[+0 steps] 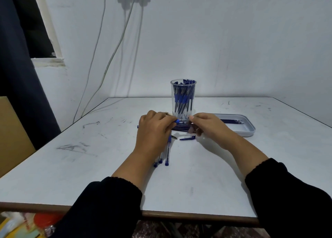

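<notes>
My left hand [154,129] and my right hand [206,124] meet over the middle of the white table [107,165]. Between their fingertips they pinch a clear pen with a blue grip [180,120], held level. Under it, a bundle of dark blue refills [181,127] runs between both hands; which hand grips it I cannot tell. Several clear pens with blue ends [166,155] lie on the table, partly hidden under my left wrist. A loose blue cap [187,138] lies just in front of my right hand.
A clear tumbler [183,97] packed with several blue pens stands right behind the hands. A shallow grey tray [244,129] with a few dark refills sits at the right. Cables hang down the wall at the back left. A small dark metal piece [173,137] lies by the cap.
</notes>
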`<state>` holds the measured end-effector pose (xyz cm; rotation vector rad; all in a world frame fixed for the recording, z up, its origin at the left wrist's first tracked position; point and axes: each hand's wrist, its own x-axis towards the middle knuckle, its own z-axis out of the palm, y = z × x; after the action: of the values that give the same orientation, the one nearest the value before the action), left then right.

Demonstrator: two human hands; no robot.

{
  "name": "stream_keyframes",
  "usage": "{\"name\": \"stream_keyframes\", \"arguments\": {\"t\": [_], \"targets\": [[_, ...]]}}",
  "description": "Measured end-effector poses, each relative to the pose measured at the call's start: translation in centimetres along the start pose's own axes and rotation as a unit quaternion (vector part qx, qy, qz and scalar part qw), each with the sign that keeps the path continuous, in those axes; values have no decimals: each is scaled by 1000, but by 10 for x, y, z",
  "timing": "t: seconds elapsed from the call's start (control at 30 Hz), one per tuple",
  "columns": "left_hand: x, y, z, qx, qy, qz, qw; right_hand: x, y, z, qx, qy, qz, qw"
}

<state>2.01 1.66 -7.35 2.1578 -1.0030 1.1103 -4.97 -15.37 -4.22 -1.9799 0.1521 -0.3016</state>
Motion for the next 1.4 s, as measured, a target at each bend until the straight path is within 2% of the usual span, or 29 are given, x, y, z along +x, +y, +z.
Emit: {"name": "stream_keyframes", "arguments": {"t": [0.07, 0.17, 0.37, 0.47, 0.63, 1.3, 1.4], "targets": [[1, -1, -1, 13, 16, -39, 999, 5, 8, -4, -113, 16, -13, 993], [1, -4, 0, 34, 22, -75, 996, 6, 16, -5, -273, 15, -18, 962], [1, -6, 2, 56, -16, -81, 995, 6, 18, -1, -383, 4, -58, 922], [-1, -5, 2, 65, -45, -84, 993, 7, 20, -1, -376, 17, -69, 924], [0, -4, 1, 60, -71, -95, 991, 12, 23, -2, -274, 47, -67, 958], [-2, -1, 6, 16, -82, -23, 996, 8, 12, 0, -256, 43, -112, 959], [-1, -1, 3, 18, -70, -44, 996, 5, 9, -1, -199, 47, -105, 973]]}}
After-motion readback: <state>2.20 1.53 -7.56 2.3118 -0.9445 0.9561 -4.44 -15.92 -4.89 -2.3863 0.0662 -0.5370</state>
